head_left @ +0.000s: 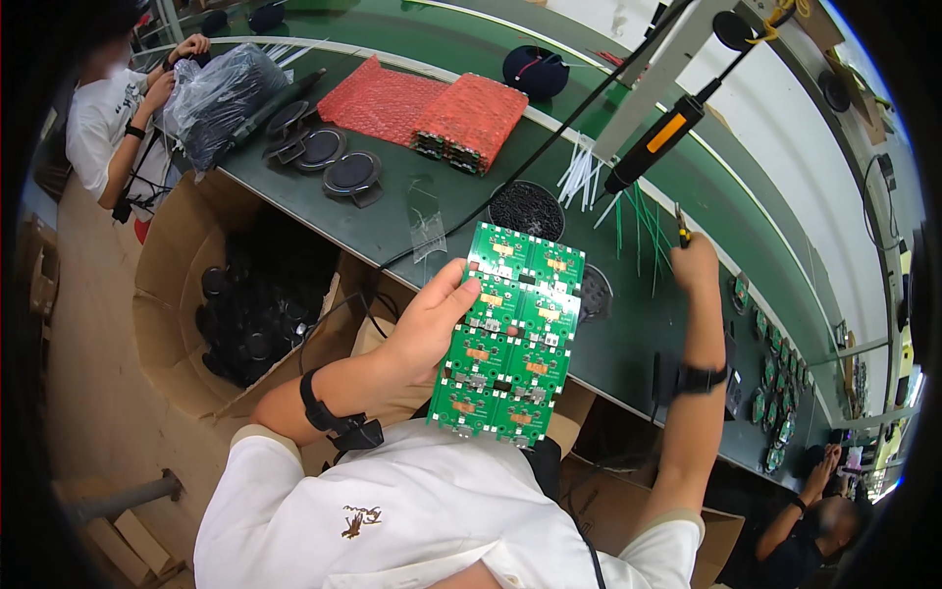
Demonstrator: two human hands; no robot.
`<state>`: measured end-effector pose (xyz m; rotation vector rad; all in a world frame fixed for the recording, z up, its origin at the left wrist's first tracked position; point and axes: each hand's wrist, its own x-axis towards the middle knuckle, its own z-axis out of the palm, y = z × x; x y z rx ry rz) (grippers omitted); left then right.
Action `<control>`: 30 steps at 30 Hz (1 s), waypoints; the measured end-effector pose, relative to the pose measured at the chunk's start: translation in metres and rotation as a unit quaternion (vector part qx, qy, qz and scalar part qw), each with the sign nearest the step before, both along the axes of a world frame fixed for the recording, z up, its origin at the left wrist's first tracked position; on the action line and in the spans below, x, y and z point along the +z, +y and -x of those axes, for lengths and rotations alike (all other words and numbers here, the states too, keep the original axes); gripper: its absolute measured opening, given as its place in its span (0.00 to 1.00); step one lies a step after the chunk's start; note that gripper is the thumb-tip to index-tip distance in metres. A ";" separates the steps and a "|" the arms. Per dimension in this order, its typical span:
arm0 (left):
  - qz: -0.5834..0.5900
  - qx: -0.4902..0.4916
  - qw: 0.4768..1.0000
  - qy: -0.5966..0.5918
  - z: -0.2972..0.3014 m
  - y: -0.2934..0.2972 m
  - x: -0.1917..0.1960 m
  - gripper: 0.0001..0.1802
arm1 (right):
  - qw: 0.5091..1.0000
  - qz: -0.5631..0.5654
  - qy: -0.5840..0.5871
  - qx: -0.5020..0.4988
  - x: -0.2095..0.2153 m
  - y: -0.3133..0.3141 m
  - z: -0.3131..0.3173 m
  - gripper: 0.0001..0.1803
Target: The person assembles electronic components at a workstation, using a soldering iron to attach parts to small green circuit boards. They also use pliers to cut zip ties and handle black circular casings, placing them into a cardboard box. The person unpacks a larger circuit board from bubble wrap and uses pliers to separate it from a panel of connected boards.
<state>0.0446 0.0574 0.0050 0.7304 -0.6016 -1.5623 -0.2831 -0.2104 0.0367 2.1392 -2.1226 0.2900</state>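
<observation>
My left hand (432,319) grips a green circuit board panel (510,339) by its left edge, thumb on top. The panel is divided into several small boards with metal parts and orange-tan patches, and it is tilted in front of my chest. Out to the right, my right hand (695,263) is closed around a small hand tool with black and yellow parts, which looks like cutters (683,228). Its tip points away from me, near green and white cable ties (643,231) on the bench. The tool's lower part is hidden in the hand.
A black electric screwdriver (653,147) hangs at the right. A bowl of black screws (527,209) stands beyond the panel; red bubble wrap (378,103) and stacked boards (471,123) lie farther back. Round black parts (353,175) sit left, above a carton (177,294). Co-workers sit at both sides.
</observation>
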 end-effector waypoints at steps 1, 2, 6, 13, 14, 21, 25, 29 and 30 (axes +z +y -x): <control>0.000 -0.007 1.000 0.001 -0.004 0.000 0.006 0.19 | 0.985 -0.024 -0.157 0.065 0.008 0.024 -0.007 0.12; 0.047 -0.002 0.999 -0.018 -0.005 -0.001 0.011 0.19 | 0.946 -0.066 -0.304 0.095 0.012 0.054 -0.014 0.13; 0.119 -0.017 0.990 -0.078 0.000 -0.009 0.031 0.25 | 0.700 -0.252 -0.631 0.220 0.001 0.164 -0.055 0.17; 0.084 -0.120 0.984 -0.098 0.032 -0.013 0.032 0.44 | 0.427 -0.287 -0.850 0.113 -0.020 0.220 -0.093 0.25; 0.074 -0.179 0.981 0.004 0.042 -0.002 0.028 0.45 | 0.362 -0.255 -0.892 0.092 -0.026 0.237 -0.101 0.18; -0.053 -0.284 0.957 -0.024 0.036 0.024 0.005 0.43 | 0.373 -0.346 -0.849 0.140 -0.034 0.252 -0.086 0.20; 0.000 -0.217 0.974 -0.056 0.040 0.019 0.007 0.33 | 0.465 -0.296 -0.818 0.163 -0.022 0.232 -0.084 0.22; 0.000 -0.196 0.972 -0.126 0.027 0.018 0.016 0.23 | 0.547 -0.243 -0.782 0.174 -0.009 0.217 -0.084 0.23; 0.007 -0.182 0.974 -0.134 0.022 0.018 0.019 0.21 | 0.580 -0.248 -0.762 0.148 -0.008 0.214 -0.084 0.23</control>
